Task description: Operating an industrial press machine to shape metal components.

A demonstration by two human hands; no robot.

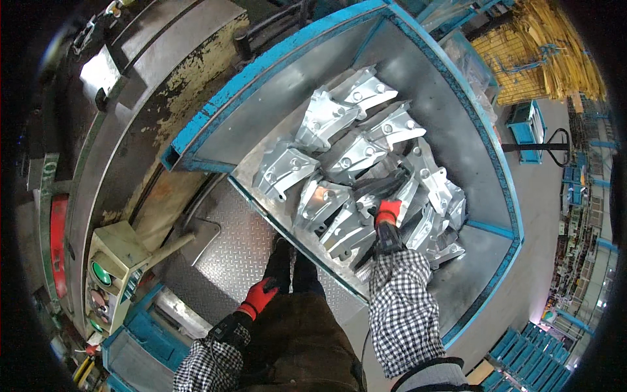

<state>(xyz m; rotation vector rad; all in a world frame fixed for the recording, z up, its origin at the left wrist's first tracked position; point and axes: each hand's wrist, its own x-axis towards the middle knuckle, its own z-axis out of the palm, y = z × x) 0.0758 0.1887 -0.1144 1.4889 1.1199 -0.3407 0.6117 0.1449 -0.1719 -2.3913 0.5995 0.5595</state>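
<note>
The right hand (388, 212), in a red glove, was lowered among the silver metal parts (294, 166). Its fingers were not distinctly visible; whether they were spread, pressed together or pinching a part could not be determined. One formed part (406, 196) lay immediately to the right of this hand. The remaining parts lay in an overlapping pile around it: to its left, beyond it and to its right. Flanges, raised round bosses and holes were visible on several pieces.

The left hand (258, 298), in a red and dark glove, was positioned well apart from the right hand, to its left and nearer the body, beside the leg. Its fingers pointed inward; their closure could not be determined.

A black-and-white checkered sleeve (405, 313) covered the right forearm. A blue-edged metal bin (450, 81) enclosed the pile and the right hand, its near edge passing between the two hands. Beyond the left hand lay a diamond-plate floor panel (232, 261). Farther left of that hand stood a beige control box (117, 255) with a green button (101, 273).
</note>
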